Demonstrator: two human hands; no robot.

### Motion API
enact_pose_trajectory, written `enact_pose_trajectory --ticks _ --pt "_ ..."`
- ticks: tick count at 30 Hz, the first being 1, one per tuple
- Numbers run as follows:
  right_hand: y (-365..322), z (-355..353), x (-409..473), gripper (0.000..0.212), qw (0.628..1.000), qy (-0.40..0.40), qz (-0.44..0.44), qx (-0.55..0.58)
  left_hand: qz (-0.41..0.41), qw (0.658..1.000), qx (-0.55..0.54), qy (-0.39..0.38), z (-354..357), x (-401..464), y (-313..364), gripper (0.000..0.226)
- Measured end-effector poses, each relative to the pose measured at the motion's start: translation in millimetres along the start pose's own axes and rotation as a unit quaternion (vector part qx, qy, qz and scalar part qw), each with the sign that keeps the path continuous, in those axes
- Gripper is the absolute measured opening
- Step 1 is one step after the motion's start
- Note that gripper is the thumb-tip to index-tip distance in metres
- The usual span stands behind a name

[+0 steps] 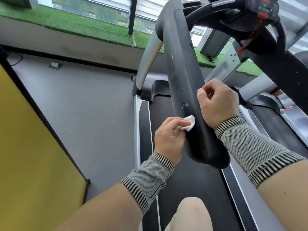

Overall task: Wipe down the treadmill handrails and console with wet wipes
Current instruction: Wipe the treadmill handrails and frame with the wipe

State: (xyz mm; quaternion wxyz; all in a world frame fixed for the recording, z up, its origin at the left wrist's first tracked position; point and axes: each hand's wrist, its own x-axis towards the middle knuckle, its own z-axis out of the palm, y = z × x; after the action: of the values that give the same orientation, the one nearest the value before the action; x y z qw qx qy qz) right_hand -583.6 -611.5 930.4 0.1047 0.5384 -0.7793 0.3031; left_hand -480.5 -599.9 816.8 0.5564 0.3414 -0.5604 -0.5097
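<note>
**One wipe, two hands, one black handrail**

One treadmill [188,189] fills the middle and right of the view, its dark belt running under the person. One broad black handrail [185,77] slopes down from the top towards the camera and ends in a rounded tip between the wrists. One console [260,12] sits at the upper right, partly cut off by the frame edge. Grey floor lies open to the left, bounded by one yellow panel [25,139]. Two knitted wristbands show, one on each forearm. The right hand [216,104] hangs just beside the rail's right edge, fingers curled inward and holding nothing visible. The left hand [168,139] pinches one small white wet wipe [240,122] against the rail's left edge, below a pale scuff.
</note>
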Motion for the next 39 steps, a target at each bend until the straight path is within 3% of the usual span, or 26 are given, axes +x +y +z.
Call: enact_pose_trajectory --ticks 7,12,15,19,24,29,32,35,39 --pt "-1 -1 -1 0.014 1.0 -0.013 -0.001 -0.019 -0.05 0.998 0.045 -0.009 10 70 8 0.022" --pt "-1 0 1 0.013 1.0 -0.017 -0.015 -0.011 -0.019 1.0 0.023 -0.007 -6 20 2 0.038" --pt "1 2 1 0.011 1.0 -0.018 -0.013 -0.002 -0.014 1.0 -0.007 -0.006 -2 0 2 0.035" --pt "-1 1 1 0.009 1.0 -0.02 -0.009 0.01 0.001 1.0 0.016 -0.001 8 33 16 0.027" --pt "3 0 4 0.011 0.999 -0.019 0.01 0.041 -0.091 0.996 0.026 -0.003 13 87 12 0.018" --pt "2 -5 26 0.014 0.995 0.011 0.014 0.098 0.04 0.997 0.059 -0.004 0 37 12 0.023" --pt "3 1 35 0.016 0.997 0.018 0.003 0.076 0.051 0.998 0.034 -0.004 6 19 12 0.026" --pt "1 10 36 0.018 0.997 0.023 -0.02 0.074 0.02 0.999 0.043 0.018 16 54 10 0.027" --pt "2 14 33 0.02 0.996 0.009 -0.042 0.08 -0.135 0.99 0.002 0.04 22 101 4 0.03"
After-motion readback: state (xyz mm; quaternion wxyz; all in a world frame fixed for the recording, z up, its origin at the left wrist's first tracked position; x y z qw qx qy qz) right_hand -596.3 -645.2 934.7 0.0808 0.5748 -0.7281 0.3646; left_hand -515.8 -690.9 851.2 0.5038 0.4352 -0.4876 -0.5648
